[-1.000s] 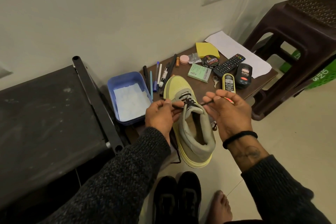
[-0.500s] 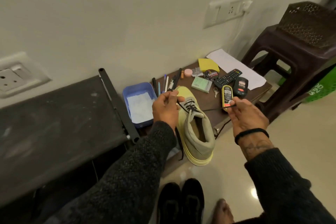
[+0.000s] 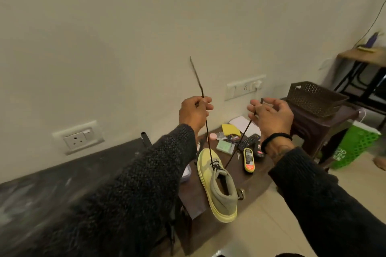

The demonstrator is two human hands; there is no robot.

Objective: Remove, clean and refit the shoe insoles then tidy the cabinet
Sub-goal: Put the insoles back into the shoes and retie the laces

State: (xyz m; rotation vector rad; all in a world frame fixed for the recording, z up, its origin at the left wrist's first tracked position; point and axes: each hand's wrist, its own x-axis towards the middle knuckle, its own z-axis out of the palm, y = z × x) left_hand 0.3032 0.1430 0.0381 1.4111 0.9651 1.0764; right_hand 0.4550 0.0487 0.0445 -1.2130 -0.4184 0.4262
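Both lace ends are held taut above the shoe.

The dark thin shoelace [image 3: 207, 131] is pinched in the curled fingers of the left hand [image 3: 194, 111] and the right hand [image 3: 269, 116]; both strands run steeply down to the pale yellow-green high-top sneaker [image 3: 217, 183], which is lying on the low brown tabletop [image 3: 246, 185] near its front edge, toe toward the wall, below and between the hands, about equally near each.

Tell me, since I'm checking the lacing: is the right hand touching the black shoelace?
Touching. The head view shows the right hand pinching one end of the black shoelace, which runs taut down to the yellow shoe.
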